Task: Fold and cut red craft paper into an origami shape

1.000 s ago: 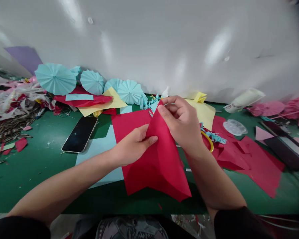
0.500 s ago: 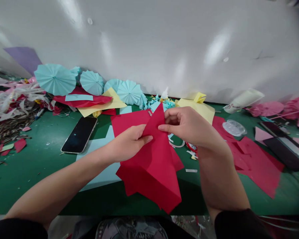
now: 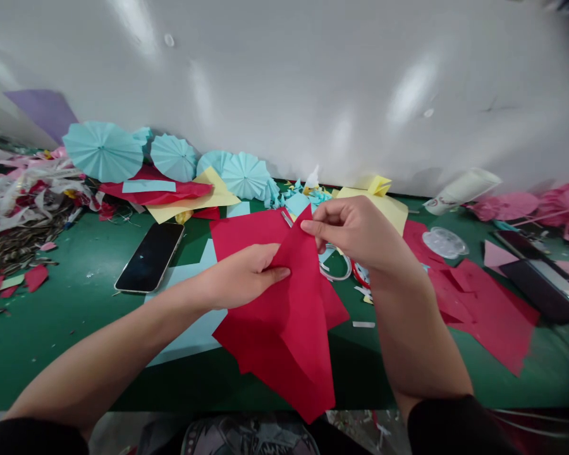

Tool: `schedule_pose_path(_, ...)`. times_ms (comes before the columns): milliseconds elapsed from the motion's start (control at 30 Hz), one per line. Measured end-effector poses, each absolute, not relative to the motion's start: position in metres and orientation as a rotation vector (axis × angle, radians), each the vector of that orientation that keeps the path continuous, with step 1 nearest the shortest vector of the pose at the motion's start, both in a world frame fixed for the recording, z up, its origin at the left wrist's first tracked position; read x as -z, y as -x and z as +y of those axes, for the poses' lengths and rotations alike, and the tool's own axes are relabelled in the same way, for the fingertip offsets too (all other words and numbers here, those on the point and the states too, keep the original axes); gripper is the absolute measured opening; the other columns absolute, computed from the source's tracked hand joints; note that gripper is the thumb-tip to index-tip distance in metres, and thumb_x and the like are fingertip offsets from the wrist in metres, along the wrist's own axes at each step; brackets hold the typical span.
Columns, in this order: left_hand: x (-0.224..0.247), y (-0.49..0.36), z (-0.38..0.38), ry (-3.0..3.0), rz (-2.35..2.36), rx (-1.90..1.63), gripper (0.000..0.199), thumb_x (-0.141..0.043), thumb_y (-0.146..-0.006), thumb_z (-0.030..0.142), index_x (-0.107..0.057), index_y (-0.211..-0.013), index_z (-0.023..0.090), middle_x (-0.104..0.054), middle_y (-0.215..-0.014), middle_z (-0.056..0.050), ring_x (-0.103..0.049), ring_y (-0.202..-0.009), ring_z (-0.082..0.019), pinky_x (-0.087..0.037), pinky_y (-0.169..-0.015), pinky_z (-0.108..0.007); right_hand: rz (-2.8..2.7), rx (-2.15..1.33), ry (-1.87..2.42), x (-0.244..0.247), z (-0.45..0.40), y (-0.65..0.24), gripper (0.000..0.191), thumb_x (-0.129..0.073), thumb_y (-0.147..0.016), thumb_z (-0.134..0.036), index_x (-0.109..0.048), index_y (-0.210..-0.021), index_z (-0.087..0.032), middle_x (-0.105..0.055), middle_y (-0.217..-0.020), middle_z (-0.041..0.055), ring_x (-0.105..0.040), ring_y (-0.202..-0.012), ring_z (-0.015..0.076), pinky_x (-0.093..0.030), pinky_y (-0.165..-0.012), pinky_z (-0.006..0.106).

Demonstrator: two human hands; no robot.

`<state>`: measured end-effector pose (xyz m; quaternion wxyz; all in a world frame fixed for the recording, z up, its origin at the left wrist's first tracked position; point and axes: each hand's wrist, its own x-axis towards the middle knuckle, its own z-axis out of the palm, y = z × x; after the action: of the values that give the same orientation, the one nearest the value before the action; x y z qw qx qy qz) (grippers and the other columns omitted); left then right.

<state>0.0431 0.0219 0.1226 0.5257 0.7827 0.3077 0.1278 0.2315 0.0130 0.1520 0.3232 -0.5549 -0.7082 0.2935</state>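
A sheet of red paper, bent and partly folded, is held up between my two hands over the green table. My left hand grips its left edge, thumb on the near face and the other fingers hidden behind. Near the upper point of the sheet, my right hand pinches the paper between thumb and fingers. More red paper lies flat beneath, on top of a light blue sheet. Beside my right wrist lie a pale ring-shaped loop and small paper scraps.
A phone lies on the left. Pleated light blue paper rosettes line the wall, with yellow paper further right. Red paper pieces, a clear plastic disc and a dark device are on the right. Tangled ribbons pile up far left.
My right hand has shifted to the sheet's upper point, now pinching it with the thumb in front. The lower end of the red paper has swung slightly left and down.
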Motion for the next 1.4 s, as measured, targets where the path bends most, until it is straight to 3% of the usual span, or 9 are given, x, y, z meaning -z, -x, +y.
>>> schedule_pose_path(233, -0.1203, -0.0434, 0.0228, -1.971, 0.679, -0.252, 0.014, -0.039, -0.088, 0.023, -0.05, -0.083, 0.018, -0.062, -0.091, -0.002, -0.059, -0.084, -0.017, -0.045, -0.072, -0.026, -1.76, -0.819, 1.335, -0.1479, 0.0191, -0.2338, 0.013, -0.069, -0.068, -0.028, -0.064, -0.071, -0.017, -0.063, -0.063, 0.0012, -0.059, -0.059, 0.0126, -0.044, -0.054, 0.026)
schedule_pose_path(633, -0.1181, -0.0441, 0.0226, -2.118, 0.778, -0.207, 0.015, -0.039, -0.088, 0.025, -0.052, -0.085, 0.017, -0.061, -0.087, -0.003, -0.058, -0.078, -0.017, -0.042, -0.066, -0.027, -1.691, -0.856, 1.322, -0.1465, 0.0216, -0.2352, 0.021, -0.072, -0.066, -0.034, -0.061, -0.067, -0.016, -0.062, -0.06, 0.0009, -0.059, -0.06, 0.0133, -0.044, -0.055, 0.027)
schedule_pose_path(967, -0.1151, -0.0453, 0.0213, -2.195, 0.882, -0.22, 0.013, -0.039, -0.089, 0.023, -0.046, -0.079, 0.018, -0.059, -0.08, -0.003, -0.055, -0.069, -0.016, -0.036, -0.059, -0.026, -1.676, -0.802, 1.309, -0.149, 0.0214, -0.2342, 0.015, -0.069, -0.068, -0.031, -0.064, -0.065, -0.017, -0.062, -0.061, 0.0008, -0.057, -0.061, 0.0129, -0.044, -0.058, 0.028)
schedule_pose_path(1400, -0.1138, -0.0438, 0.0218, -2.159, 0.835, -0.285, 0.012, -0.038, -0.087, 0.023, -0.049, -0.085, 0.018, -0.061, -0.087, -0.003, -0.057, -0.075, -0.016, -0.04, -0.062, -0.027, -1.554, -0.885, 1.329, -0.1491, 0.0212, -0.2303, 0.013, -0.058, -0.076, -0.021, -0.062, -0.065, -0.016, -0.057, -0.059, -0.0003, -0.053, -0.058, 0.0096, -0.044, -0.058, 0.025)
